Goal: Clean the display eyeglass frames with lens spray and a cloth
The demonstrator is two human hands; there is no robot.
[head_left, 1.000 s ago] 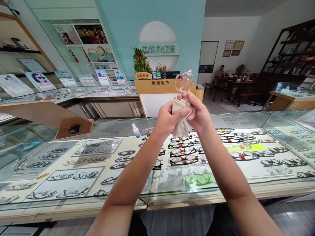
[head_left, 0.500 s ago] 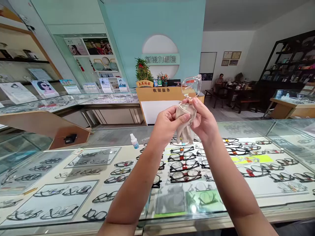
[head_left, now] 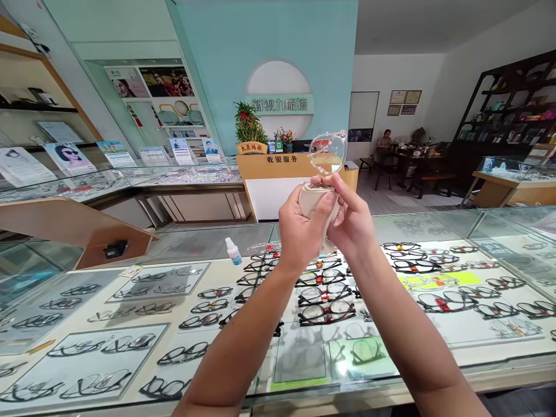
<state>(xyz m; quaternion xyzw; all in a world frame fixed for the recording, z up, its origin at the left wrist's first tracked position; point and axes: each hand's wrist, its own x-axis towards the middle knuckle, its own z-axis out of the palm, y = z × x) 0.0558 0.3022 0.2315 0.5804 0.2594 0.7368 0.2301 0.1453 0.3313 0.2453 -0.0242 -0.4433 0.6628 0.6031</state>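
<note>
Head view: folded beige cloth [head_left: 311, 204] against clear, round-rimmed glasses [head_left: 328, 156]

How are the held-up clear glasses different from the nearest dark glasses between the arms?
The clear glasses have a see-through frame; the dark glasses have a blackish one. The clear glasses are held on end by left hand and right hand; the dark glasses lie inside the glass counter. Both have rounded lenses.

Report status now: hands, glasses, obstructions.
Left hand pinching pale cloth on clear glasses. Right hand gripping them. Upper lens bare, lower hidden. No obstruction visible.
</note>
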